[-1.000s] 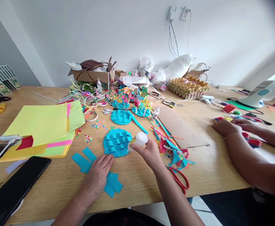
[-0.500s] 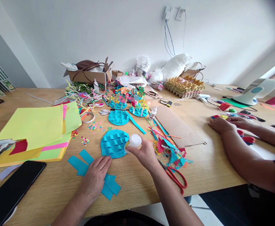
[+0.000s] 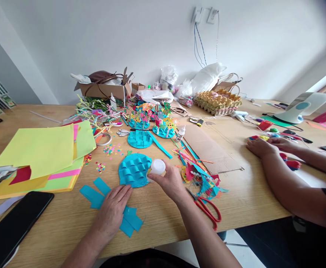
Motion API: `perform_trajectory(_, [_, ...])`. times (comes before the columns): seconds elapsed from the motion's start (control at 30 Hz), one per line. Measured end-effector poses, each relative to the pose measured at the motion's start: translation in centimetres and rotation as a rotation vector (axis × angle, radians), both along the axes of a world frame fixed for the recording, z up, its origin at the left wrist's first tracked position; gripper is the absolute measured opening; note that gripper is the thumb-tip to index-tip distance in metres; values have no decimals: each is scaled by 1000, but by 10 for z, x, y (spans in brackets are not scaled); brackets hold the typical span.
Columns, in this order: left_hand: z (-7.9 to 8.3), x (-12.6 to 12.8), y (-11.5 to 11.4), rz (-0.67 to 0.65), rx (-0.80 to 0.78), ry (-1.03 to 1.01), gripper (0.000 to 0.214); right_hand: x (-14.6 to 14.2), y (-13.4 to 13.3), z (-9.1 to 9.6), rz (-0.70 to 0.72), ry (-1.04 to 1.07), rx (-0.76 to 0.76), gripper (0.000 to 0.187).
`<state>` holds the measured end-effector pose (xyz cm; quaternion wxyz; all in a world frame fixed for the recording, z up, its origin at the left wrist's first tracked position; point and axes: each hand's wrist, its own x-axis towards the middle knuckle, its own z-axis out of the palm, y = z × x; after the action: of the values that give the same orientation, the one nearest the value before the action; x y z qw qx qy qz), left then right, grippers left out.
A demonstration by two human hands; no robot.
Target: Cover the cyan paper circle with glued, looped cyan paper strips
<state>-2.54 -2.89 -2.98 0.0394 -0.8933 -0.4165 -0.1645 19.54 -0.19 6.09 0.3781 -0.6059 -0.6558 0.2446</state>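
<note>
A round blue paper piece with raised woven strips (image 3: 135, 169) lies on the table in front of me. My left hand (image 3: 113, 206) rests flat, its fingertips at the near edge of this disc and its palm over loose blue paper strips (image 3: 96, 195). In my right hand (image 3: 172, 180) is a white glue bottle (image 3: 156, 167), tipped with its base toward me. The bottle is over the disc's right edge; its nozzle is hidden. Red-handled scissors (image 3: 207, 210) lie to the right of my right wrist.
Behind the disc are another woven blue disc (image 3: 139, 139), decorated blue pieces (image 3: 164, 132) and a second glue bottle (image 3: 180, 134). Coloured paper sheets (image 3: 37, 147) and a phone (image 3: 20, 227) lie left. Paper scraps (image 3: 202, 180) and cardboard (image 3: 207, 149) lie right, near another person's hands (image 3: 263, 146).
The glue bottle in my right hand has shifted slightly left along the disc's edge. My left hand stays in place.
</note>
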Motion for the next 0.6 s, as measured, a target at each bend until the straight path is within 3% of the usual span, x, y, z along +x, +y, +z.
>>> perform_trajectory(0.43, [1,2,-1,11,80,26,56,0,0,0,4,-6,11,22])
perform_trajectory(0.6, [2,1,-1,17,33,-1,57,0,1,0,9,-7,11,22])
